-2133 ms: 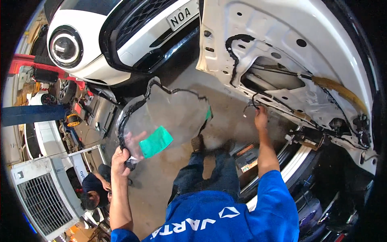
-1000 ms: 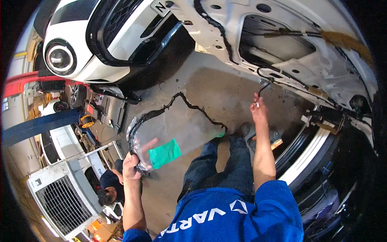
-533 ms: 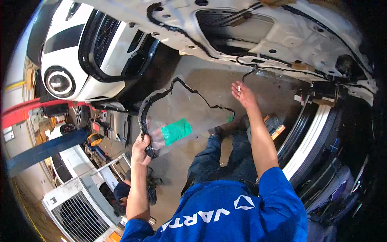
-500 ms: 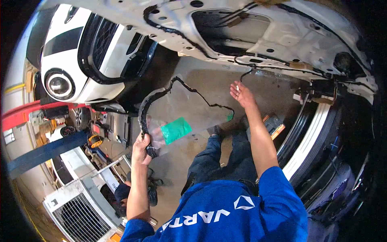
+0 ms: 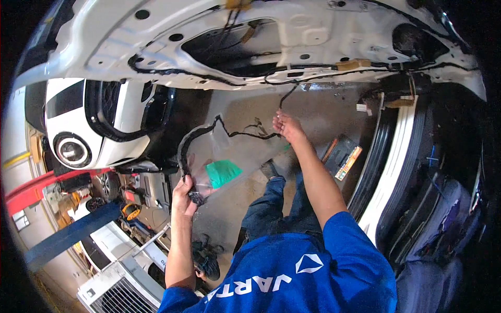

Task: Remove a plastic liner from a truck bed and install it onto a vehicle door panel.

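My left hand (image 5: 183, 199) is closed on the lower left edge of a clear plastic door liner (image 5: 209, 148). Thick, sticky black sealant runs along the liner's upper edge, and a green patch (image 5: 224, 173) sits on its film. My right hand (image 5: 288, 127) has its fingers curled at the lower end of a black strand (image 5: 287, 96), which hangs from the white car door panel (image 5: 334, 39). The liner's far right corner lies close by that hand; whether they touch is hard to see.
Behind at left stands a white car (image 5: 70, 148) with a round headlight. A dark case with an orange label (image 5: 345, 160) lies on the floor at right, near a white door sill (image 5: 394, 172). Another person (image 5: 206, 261) is low down at the lower left, beside a white slatted unit (image 5: 122, 292).
My right hand has moved left and its spread fingers have curled at the hanging strand. The liner's right end has shifted left. The view has tilted, showing more of the door panel.
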Tool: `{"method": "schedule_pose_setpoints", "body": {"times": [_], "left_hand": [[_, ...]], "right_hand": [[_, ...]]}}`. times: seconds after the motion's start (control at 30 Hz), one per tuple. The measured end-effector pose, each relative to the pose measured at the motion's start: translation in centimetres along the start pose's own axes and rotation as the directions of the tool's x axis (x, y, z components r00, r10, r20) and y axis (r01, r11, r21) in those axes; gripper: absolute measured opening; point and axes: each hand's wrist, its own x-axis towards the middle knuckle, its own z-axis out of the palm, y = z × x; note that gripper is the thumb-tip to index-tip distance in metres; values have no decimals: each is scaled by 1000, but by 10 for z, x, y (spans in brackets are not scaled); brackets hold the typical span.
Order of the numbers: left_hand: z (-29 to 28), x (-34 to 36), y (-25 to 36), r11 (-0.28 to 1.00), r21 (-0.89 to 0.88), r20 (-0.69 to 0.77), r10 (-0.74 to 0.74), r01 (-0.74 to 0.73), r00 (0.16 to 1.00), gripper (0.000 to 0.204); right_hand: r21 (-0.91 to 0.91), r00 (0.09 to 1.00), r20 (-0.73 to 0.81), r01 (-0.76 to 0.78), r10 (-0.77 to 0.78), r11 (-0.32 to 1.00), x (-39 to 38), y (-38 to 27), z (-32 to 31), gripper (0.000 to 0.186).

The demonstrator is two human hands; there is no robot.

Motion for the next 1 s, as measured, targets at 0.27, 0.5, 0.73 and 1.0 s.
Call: {"method": "schedule_pose_setpoints", "body": {"times": [0.27,0.5,0.73,1.0], "left_hand": [[54,25,-35,946,-310,-247,-176,95,953,44],[47,-15,-29,900,-432,-145,-129,55,981,53],[83,-69,2,899,-436,-70,-80,42,994,48],[68,-127,27,929,-370,13,-12,16,1000,48]], "right_hand": [[-997,724,-48,2,-689,72,-16,18,-51,63],[-307,681,-728,-227,-75,924,-185,111,-96,56],[522,932,24,-320,362,791,-193,181,-112,89],[409,996,84,-46,12,911,-216,174,39,54]]}}
